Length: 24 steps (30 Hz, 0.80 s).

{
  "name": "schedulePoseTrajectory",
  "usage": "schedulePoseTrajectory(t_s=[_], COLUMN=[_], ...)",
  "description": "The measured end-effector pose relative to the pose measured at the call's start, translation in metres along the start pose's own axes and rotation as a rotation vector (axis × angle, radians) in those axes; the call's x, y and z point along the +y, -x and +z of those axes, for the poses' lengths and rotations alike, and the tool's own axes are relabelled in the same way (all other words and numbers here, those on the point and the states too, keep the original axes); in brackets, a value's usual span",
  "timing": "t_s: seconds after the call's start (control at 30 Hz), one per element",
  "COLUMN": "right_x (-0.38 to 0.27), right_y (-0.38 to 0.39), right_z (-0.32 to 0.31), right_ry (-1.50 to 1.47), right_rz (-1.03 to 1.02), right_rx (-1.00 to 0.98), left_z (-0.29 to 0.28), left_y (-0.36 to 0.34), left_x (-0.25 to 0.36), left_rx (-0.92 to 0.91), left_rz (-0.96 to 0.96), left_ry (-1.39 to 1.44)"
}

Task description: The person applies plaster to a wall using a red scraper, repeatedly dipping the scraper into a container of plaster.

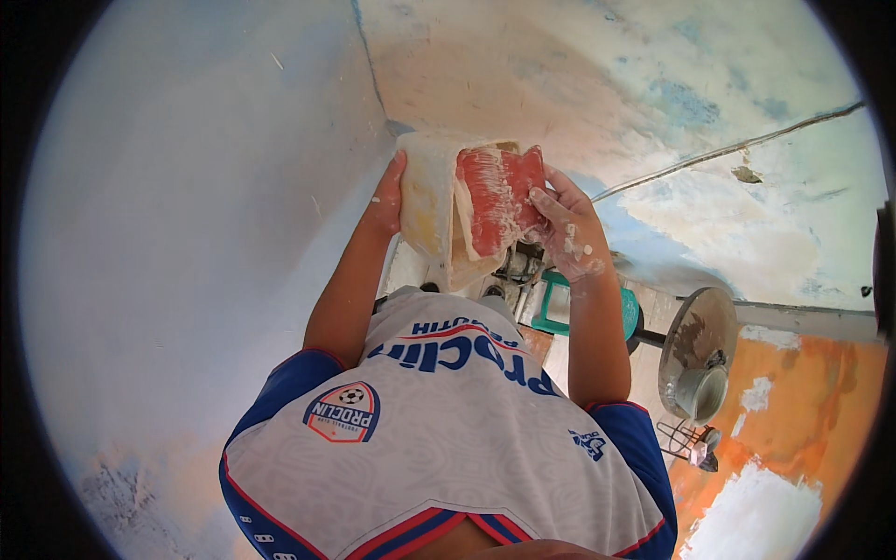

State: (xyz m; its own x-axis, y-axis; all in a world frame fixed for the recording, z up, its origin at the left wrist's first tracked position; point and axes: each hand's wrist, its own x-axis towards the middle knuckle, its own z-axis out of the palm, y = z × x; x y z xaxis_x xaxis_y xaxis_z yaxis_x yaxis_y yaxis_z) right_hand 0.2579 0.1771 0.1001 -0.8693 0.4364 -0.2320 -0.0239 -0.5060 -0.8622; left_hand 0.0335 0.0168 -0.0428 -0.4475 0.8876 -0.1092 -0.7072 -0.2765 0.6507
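Note:
In front of my chest, my left hand [388,198] grips the left side of a pale, boxy plastic container [427,196], smeared with whitish paste. The container is tilted, and its inside is largely hidden. My right hand [573,231] pinches the right edge of a flat red scraper [487,201], thumb on the near face. Streaks of white paste cover much of the scraper, which lies across the container's opening. Dabs of the same paste stick to my right fingers and the back of that hand.
A smooth pale wall [187,215] rises close on my left and meets a patchy wall [560,84] ahead. To the right are a turquoise plastic stool [553,306], a round tabletop [689,322] with a pale bowl [702,392], and an orange wall [793,401] with white patches.

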Motion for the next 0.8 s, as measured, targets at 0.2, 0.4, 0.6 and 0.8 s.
schedulePoseTrajectory(t_s=[0.2,0.4,0.6,0.8], right_x=[0.011,0.017,0.026,0.032], right_y=[0.002,0.002,-0.001,-0.004], right_z=[0.003,0.007,0.000,0.006], right_ry=[-0.030,-0.049,-0.047,-0.071], right_rz=[-0.016,-0.027,-0.024,-0.014], right_rx=[0.009,0.013,-0.021,-0.011], left_z=[-0.004,-0.005,-0.011,-0.020], left_y=[0.001,0.003,0.006,0.010], left_x=[0.006,0.012,0.018,0.022], left_rx=[0.001,0.020,-0.017,0.036], left_rz=[-0.032,-0.014,-0.035,-0.012], left_ry=[0.006,-0.028,-0.019,-0.074])
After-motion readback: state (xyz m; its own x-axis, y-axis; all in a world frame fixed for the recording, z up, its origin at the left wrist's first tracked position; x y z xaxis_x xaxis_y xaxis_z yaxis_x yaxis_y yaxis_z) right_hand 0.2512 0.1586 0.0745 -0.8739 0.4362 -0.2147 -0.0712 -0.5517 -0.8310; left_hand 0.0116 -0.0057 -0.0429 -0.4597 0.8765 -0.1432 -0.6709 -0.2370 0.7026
